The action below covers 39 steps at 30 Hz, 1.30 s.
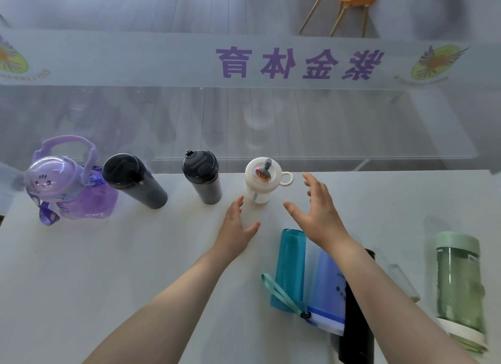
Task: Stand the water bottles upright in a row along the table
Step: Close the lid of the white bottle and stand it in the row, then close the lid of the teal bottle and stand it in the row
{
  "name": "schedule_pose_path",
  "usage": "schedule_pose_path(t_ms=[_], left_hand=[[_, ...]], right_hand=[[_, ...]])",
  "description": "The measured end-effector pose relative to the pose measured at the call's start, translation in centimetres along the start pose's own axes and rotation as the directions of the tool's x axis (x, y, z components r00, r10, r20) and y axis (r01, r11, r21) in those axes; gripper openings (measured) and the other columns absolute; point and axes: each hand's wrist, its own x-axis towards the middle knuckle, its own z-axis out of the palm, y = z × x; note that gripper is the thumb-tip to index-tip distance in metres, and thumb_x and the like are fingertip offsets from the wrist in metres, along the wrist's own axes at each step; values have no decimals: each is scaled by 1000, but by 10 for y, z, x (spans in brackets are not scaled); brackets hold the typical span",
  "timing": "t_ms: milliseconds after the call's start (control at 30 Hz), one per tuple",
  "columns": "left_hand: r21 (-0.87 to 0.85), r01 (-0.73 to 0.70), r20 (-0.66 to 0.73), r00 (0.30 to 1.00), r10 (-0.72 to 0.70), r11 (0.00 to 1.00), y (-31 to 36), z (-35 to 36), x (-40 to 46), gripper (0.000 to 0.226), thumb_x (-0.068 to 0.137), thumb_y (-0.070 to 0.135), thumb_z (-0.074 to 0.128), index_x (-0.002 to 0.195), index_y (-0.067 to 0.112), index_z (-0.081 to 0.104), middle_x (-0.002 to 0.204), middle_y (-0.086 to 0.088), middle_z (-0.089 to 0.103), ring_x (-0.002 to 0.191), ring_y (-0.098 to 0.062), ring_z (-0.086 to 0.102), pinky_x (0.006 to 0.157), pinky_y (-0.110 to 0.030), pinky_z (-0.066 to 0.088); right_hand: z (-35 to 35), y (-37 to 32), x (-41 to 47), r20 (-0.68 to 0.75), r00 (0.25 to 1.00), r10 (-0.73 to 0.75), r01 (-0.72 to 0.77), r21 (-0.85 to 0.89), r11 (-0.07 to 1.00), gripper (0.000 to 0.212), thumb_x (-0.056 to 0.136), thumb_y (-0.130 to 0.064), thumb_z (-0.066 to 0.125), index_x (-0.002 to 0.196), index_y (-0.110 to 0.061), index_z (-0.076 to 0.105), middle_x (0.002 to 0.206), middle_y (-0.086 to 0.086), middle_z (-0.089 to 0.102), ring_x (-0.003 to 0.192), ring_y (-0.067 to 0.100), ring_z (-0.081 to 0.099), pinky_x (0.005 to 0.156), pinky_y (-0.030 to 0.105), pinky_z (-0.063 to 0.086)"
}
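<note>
Upright along the table's far edge stand a purple cartoon bottle (69,187), a tall black tumbler (135,182), a dark grey bottle (202,176) and a white straw bottle (261,180). My left hand (237,228) and my right hand (317,209) flank the white bottle just in front of it, fingers spread, touching nothing. Lying flat near me are a teal bottle (288,268), a pale blue bottle (325,287), a black bottle (356,325) partly under my right forearm, a clear one (404,282) and a green bottle (458,287).
The white table (108,268) ends at a glass wall (244,125) with purple lettering. An orange chair (349,0) stands beyond the glass. The teal bottle's strap (282,293) trails over the tabletop.
</note>
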Motion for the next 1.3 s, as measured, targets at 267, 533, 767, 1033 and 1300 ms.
schedule_pose_path(t_ms=[267, 533, 767, 1033, 1300], left_hand=[[-20, 54, 126, 991, -51, 998, -11, 26, -60, 54, 94, 33, 59, 143, 28, 38, 145, 7, 42, 122, -3, 43, 102, -22, 38], [-129, 150, 113, 984, -136, 980, -9, 55, -110, 43, 96, 26, 57, 137, 24, 46, 133, 12, 50, 119, -7, 50, 94, -21, 42], [-233, 220, 86, 975, -205, 947, 4, 73, -136, 42, 96, 21, 58, 136, 20, 46, 131, 8, 53, 111, -9, 56, 88, -20, 49], [-321, 279, 75, 960, -270, 905, 10, 81, -149, 44, 94, 16, 58, 135, 26, 46, 126, 5, 55, 110, -10, 58, 90, -26, 51], [-429, 285, 33, 953, -301, 857, 9, 78, -155, 38, 93, 15, 58, 127, 30, 49, 124, 5, 56, 108, -8, 59, 86, -24, 53]], right_hand=[[0, 35, -78, 120, 991, 60, -53, -59, 997, 67, 90, -46, 57, 144, -32, 20, 141, -6, 35, 128, 10, 36, 105, 30, 35], [7, 59, -142, 286, 955, -74, 129, -178, 976, 64, 93, -37, 53, 148, -25, 24, 148, -3, 33, 137, 11, 26, 114, 19, 13], [16, 65, -149, 446, 891, -83, 330, -512, 793, 69, 95, -39, 40, 153, -22, 7, 155, 16, 21, 145, 27, 14, 116, 42, -11], [15, 64, -128, 551, 827, -109, 464, -560, 686, 87, 87, -31, 54, 152, -28, -4, 146, 19, 29, 138, 33, 20, 116, 49, -1], [16, 55, -105, 662, 716, -221, 657, -532, 535, 88, 87, -16, 57, 152, -29, -2, 160, 17, -12, 146, 37, -2, 117, 49, 6]])
